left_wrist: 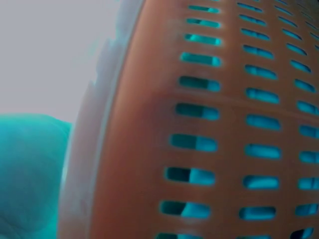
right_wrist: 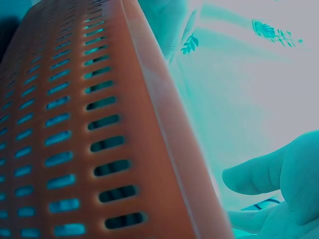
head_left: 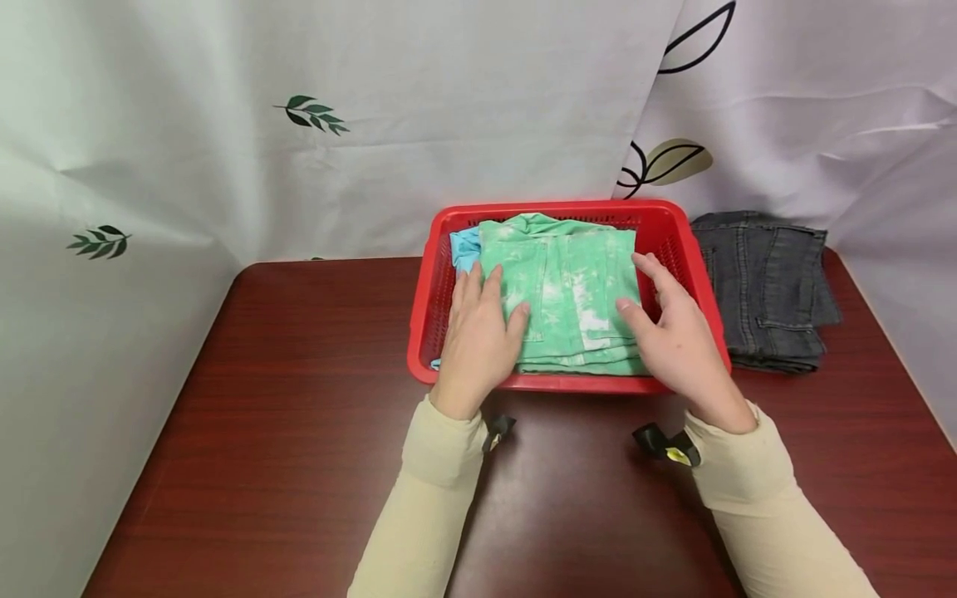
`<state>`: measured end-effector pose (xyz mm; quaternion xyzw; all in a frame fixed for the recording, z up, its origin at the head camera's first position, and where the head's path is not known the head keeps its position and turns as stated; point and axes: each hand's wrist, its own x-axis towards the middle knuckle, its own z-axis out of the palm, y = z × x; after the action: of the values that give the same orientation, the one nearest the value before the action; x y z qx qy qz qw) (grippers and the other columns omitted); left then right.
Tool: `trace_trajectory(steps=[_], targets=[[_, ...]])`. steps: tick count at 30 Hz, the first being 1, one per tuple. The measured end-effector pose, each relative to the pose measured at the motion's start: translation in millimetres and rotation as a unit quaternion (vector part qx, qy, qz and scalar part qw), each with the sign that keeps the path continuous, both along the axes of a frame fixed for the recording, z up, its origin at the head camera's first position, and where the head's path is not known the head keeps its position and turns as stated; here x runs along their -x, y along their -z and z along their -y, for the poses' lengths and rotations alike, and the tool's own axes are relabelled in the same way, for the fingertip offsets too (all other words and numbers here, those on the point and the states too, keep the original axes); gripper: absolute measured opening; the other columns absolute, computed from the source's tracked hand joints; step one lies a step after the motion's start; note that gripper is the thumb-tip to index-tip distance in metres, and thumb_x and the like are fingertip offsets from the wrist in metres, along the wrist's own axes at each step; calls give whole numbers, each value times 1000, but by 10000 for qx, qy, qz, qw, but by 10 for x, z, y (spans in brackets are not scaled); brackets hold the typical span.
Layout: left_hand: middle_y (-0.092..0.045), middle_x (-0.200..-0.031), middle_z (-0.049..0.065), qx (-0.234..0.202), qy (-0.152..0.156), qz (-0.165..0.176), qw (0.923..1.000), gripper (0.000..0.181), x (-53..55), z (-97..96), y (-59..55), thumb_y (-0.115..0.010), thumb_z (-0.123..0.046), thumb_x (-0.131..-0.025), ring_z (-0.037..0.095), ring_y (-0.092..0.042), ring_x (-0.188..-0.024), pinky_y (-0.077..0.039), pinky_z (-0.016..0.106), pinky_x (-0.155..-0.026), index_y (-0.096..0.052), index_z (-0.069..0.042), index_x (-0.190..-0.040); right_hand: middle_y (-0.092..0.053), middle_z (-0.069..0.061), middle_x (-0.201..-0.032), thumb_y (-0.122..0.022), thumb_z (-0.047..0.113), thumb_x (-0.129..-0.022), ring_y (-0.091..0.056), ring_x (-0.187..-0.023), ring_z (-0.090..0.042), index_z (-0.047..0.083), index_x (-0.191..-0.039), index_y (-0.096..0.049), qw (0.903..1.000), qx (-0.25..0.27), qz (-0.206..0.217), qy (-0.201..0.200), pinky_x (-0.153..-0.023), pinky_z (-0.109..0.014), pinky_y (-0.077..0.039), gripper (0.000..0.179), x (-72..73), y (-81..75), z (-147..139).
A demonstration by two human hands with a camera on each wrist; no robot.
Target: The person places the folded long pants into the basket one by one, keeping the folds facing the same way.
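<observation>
Folded green-and-white tie-dye trousers [head_left: 561, 286] lie on top inside a red plastic basket [head_left: 568, 383]. My left hand [head_left: 478, 336] is at their left side, fingers extended over the cloth and the basket's left part. At the right edge of the trousers is my right hand [head_left: 676, 336], fingers spread and thumb tip near the cloth; it holds nothing. Light blue cloth [head_left: 465, 247] shows beneath at the left. Both wrist views are mostly filled by the slotted basket wall [left_wrist: 144, 149], and the right one also shows part of the right hand [right_wrist: 304, 184].
Folded dark grey jeans [head_left: 773, 291] lie on the table right of the basket. The reddish-brown wooden table [head_left: 299, 399] reaches back to a white curtain [head_left: 389, 166] with leaf prints, which also hangs along both sides.
</observation>
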<state>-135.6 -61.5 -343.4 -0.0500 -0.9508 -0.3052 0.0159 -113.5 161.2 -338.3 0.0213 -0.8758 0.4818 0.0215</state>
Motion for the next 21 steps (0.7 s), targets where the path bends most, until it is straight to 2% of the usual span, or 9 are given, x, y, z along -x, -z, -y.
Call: trace_trajectory(steps=[9, 14, 17, 21], targets=[[-23, -163, 20, -41, 28, -219, 9997, 67, -36, -17, -17, -63, -32, -98, 39, -13, -152, -17, 50, -121, -38, -4, -154, -19, -7, -166, -53, 23, -103, -24, -148, -39, 17, -160, -29, 9997, 122, -8, 189, -115, -60, -26, 62, -23, -41, -56], [-22, -163, 20, -132, 105, -291, 9994, 67, -50, -32, -24, -63, -32, -98, 39, -12, -152, -21, 57, -118, -38, -4, -154, -21, -5, -166, -51, 26, -103, -29, -145, -44, 21, -160, -30, 9994, 165, -32, 312, -114, -62, -26, 61, -36, -74, -110], [-22, -164, 19, -167, 121, -302, 9993, 68, -58, -41, -29, -63, -33, -98, 38, -12, -152, -24, 60, -116, -38, -4, -154, -22, -6, -166, -51, 27, -103, -31, -144, -45, 21, -160, -30, 9991, 181, -4, 377, -114, -62, -26, 60, -33, -87, -133], [-21, -164, 18, -212, 147, -331, 9991, 68, -66, -57, -30, -63, -32, -98, 37, -12, -152, -23, 58, -117, -38, -4, -154, -22, -9, -165, -51, 26, -104, -30, -145, -44, 21, -160, -29, 9989, 204, 14, 415, -112, -63, -29, 61, -40, -95, -156]])
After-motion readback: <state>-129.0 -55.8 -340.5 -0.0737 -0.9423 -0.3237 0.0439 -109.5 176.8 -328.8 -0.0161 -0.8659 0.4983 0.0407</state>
